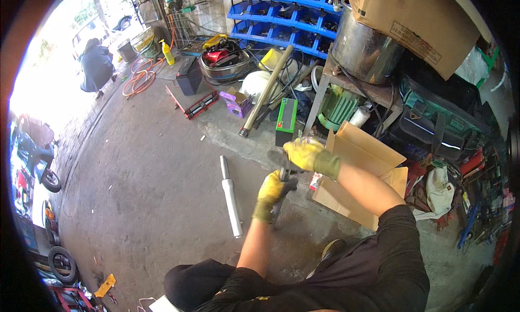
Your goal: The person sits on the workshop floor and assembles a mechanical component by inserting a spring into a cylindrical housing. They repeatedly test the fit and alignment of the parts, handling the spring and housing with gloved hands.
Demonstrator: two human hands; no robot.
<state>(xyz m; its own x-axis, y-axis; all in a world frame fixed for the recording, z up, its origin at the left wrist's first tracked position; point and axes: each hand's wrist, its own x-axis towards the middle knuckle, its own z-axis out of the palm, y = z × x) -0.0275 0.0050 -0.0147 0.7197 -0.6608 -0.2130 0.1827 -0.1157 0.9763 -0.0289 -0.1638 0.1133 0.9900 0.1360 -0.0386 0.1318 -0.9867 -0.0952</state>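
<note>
Yellow-and-grey work gloves cover both hands. My left hand [271,190] is closed around an upright-looking metal tube [284,174], mostly hidden by the glove and foreshortened. Just above it, my right hand [304,154] is closed at the tube's upper end; motion blurs the fingers, and anything else inside them cannot be made out. A silver motorcycle fork leg [231,201] lies on the concrete to the left of my hands, its thinner polished end pointing away from me. Beside my right forearm stands an open cardboard box [346,198].
A green-and-black battery [286,117] stands beyond my hands, near a long pole [268,90]. Blue parts bins [281,14] rise behind. At right, a metal drum [364,46] sits on a bench. Another person [96,65] crouches far left, near an orange hose [142,76].
</note>
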